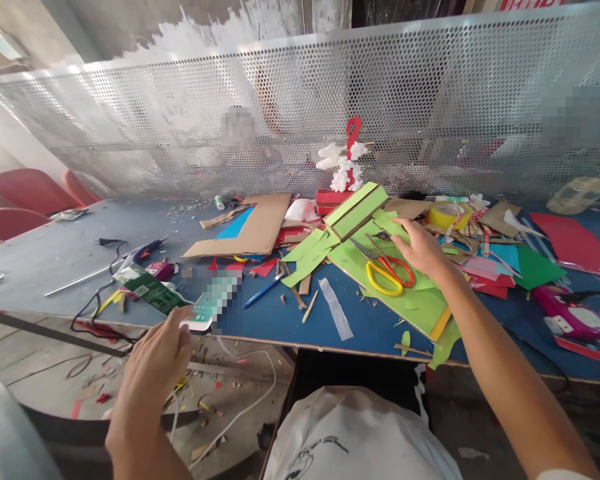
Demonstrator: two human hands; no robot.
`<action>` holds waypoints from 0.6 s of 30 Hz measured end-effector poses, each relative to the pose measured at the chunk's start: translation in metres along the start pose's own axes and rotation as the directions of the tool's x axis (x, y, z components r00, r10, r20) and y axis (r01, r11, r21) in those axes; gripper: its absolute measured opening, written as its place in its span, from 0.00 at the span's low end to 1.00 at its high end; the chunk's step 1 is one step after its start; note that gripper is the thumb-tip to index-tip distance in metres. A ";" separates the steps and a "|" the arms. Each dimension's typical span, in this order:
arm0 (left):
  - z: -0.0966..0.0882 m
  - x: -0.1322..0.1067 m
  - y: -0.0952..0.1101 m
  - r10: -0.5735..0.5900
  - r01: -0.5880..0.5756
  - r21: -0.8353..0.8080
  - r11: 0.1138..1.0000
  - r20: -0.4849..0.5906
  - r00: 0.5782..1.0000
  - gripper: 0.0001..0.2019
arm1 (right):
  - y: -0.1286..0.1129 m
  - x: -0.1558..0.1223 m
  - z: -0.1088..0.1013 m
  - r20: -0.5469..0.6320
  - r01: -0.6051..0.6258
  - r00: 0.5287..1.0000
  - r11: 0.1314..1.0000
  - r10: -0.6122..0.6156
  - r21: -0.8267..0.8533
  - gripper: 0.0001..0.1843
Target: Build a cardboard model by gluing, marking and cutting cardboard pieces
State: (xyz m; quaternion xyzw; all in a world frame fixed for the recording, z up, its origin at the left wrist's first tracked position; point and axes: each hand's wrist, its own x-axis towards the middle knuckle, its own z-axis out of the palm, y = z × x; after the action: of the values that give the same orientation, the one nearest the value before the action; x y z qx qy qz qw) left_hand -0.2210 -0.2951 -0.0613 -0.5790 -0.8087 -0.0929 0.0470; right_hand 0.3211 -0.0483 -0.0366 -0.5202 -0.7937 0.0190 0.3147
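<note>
Phone (204, 312) lies at the tabletop's (275, 327) near edge, its long axis slanting away to the right; the left hand (157, 353), fingers curled, touches its near end, whether gripping I cannot tell. Farther off, scissors (381, 262) rest on green card (410, 310), blades pointing away and leftward. Beside them the right hand (421, 250) is half open, nothing visibly held.

Blocky blur masks part of the phone (206, 305), which seemingly hides fingertips of the left hand (161, 343).
</note>
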 end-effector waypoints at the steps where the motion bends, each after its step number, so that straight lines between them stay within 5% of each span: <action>1: 0.001 0.000 0.000 0.011 -0.011 -0.001 1.000 -0.004 1.000 0.24 | 0.000 0.000 0.000 0.003 -0.001 1.000 1.000 0.001 -0.003 0.30; 18: 0.008 0.014 -0.003 0.005 -0.006 -0.035 0.999 -0.028 1.000 0.27 | 0.003 0.000 0.001 0.008 0.002 1.000 1.000 -0.002 -0.004 0.31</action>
State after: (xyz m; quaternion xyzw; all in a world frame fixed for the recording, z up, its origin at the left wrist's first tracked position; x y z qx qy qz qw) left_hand -0.2280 -0.2818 -0.0667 -0.5805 -0.8047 -0.1148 0.0485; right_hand 0.3233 -0.0467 -0.0384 -0.5199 -0.7956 0.0191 0.3105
